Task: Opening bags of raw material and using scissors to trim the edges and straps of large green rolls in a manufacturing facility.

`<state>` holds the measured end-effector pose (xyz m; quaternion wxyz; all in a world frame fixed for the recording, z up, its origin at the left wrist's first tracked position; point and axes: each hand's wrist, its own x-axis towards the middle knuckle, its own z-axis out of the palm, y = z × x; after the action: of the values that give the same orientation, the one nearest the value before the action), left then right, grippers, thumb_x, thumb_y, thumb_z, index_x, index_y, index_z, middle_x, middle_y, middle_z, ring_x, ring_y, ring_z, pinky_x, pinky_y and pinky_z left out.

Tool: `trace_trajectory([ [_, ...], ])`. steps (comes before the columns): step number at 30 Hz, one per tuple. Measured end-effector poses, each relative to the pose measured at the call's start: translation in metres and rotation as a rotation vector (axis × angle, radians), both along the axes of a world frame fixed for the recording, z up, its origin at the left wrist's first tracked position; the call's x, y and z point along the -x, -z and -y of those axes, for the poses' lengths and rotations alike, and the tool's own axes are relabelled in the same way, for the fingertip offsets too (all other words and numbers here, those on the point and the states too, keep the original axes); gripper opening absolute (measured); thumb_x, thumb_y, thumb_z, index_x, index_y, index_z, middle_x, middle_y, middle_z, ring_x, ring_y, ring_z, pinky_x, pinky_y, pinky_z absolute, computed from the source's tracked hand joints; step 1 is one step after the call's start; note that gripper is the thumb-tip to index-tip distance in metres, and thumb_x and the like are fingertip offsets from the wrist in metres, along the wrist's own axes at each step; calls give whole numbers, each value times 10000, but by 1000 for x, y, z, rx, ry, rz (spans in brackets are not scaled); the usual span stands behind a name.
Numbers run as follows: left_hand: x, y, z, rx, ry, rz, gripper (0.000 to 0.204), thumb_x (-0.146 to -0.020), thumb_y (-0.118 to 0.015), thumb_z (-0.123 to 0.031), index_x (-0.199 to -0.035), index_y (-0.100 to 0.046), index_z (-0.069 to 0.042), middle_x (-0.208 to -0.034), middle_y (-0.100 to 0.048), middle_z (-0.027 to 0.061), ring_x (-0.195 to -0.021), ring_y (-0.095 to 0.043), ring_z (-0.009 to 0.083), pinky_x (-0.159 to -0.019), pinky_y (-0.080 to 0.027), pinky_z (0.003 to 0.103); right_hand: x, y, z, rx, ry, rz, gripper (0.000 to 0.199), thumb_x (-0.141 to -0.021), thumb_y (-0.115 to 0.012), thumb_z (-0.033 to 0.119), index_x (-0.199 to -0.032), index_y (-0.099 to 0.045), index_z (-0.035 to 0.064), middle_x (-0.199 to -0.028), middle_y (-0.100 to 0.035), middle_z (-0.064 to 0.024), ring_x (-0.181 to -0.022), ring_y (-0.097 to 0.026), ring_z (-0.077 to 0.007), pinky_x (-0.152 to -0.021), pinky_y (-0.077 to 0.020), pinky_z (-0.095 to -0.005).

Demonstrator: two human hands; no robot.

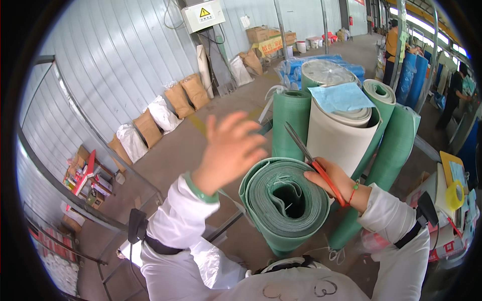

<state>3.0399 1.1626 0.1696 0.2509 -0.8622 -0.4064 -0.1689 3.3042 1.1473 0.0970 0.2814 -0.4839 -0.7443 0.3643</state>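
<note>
My right hand (337, 176) grips a pair of scissors (299, 141) with red-orange handles, its dark blades pointing up and away to the left. That hand is over the right rim of a thick green sheet roll (258, 210), which stands upright in front of me with its coiled end facing up. Whether the hand touches the roll, I cannot tell. My left hand (228, 153) is raised above the roll's left side, empty, with fingers spread and slightly blurred. A green bangle (201, 191) circles the left wrist.
Behind stand a cream roll (334, 143) topped by a light blue sheet (344, 97), and green rolls (291, 123) (394, 145). Sacks (148, 128) line the left wall. At right is a cluttered surface with yellow tape (455, 195). Another person (391, 45) is farther back.
</note>
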Motion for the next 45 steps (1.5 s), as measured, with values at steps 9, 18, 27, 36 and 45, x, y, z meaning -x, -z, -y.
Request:
trace_trajectory([
  [9, -12, -10, -14, -235, -46, 40, 93, -740, -573, -168, -784, -604, -92, -935, -581, 7, -1045, -514, 192, -994, -241, 543, -17, 6, 6, 20, 30, -141, 449, -831, -570, 388, -1015, -526, -20, -791, -579, -129, -727, -558, -218, -689, -442, -320],
  [18, -18, 7, 21, 212, 110, -45, 394, -795, -582, -364, -1121, -566, -144, -1222, -513, 52, -1213, -392, 237, -976, -138, 664, -19, 2, 8, 70, 5, -120, 464, -832, -580, 382, -1033, -523, -33, -818, -593, -159, -740, -573, -233, -684, -447, -329],
  [27, -26, 45, 75, 256, 329, 250, 275, -760, -647, -307, -984, -628, -147, -1111, -563, -19, -1188, -417, 207, -1046, 27, 574, -56, -39, 18, -635, -124, 647, 295, -750, -621, 231, -989, -564, 68, -777, -575, -95, -722, -580, -262, -659, -427, -364],
  [36, -22, 64, 81, 125, 220, 399, 285, -685, -699, -289, -905, -619, -128, -1007, -571, 4, -907, -566, 191, -1083, -52, 520, -51, -38, 38, -996, -176, 836, 287, -666, -614, 198, -934, -595, 97, -736, -570, -54, -641, -560, -192, -680, -381, -341],
  [45, -8, 74, 85, 96, 212, 556, 301, -649, -729, -306, -839, -593, -116, -925, -584, -3, -834, -581, 199, -1086, -73, 514, -25, -39, 48, -970, -233, 863, 191, -665, -565, 151, -849, -598, 108, -622, -547, -14, -519, -507, -172, -634, -350, -333],
])
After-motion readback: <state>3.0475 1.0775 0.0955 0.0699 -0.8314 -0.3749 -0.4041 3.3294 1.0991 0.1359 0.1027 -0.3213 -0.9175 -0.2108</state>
